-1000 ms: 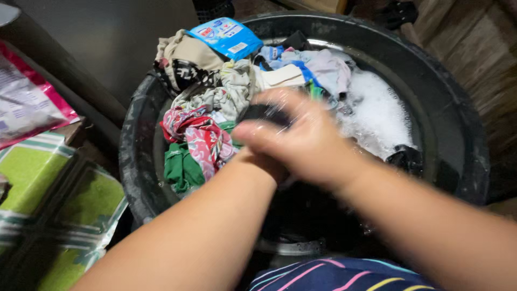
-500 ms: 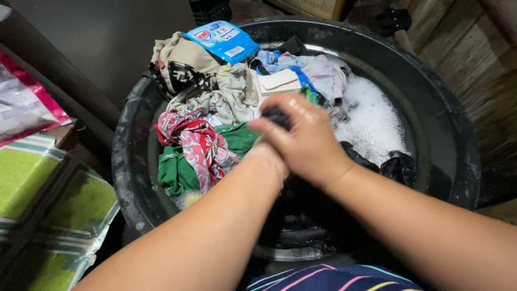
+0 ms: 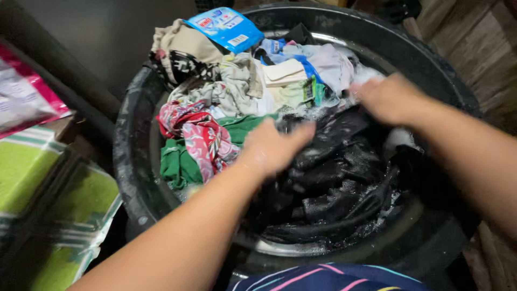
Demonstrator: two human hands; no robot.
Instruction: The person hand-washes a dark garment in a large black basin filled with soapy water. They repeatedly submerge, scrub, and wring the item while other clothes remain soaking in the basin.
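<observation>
Head view, only one to go by. Wet black garment [image 3: 339, 178] spread over the near-right part of a big black round tub [image 3: 129, 161], right under both hands. Left hand [image 3: 274, 148] down on the garment's left edge, fingers curled into the cloth, looks like gripping a fold. Right hand [image 3: 390, 97] over the far-right edge of it, blurred, so can't tell whether pinching cloth or just touching. Hands well apart, black cloth stretched between them.

Counting: one tub, one black garment, two hands. One blue detergent packet [image 3: 226, 27] lying on top of the heap at the far side. One red-and-pink patterned piece [image 3: 196, 134] just left of the left hand, one green piece [image 3: 177, 164] nearer and left of that, touching it. Pale beige, grey and white clothes [image 3: 242, 81] piled far-left, too tangled to count. White suds [image 3: 398, 137] showing by the right hand.

Around it: green and white striped cloth [image 3: 32, 178] on the left outside the tub, one pink and white plastic bag [image 3: 27, 102] beyond that, wooden planks [image 3: 484, 48] far right. Dim spot, dark wall behind.
</observation>
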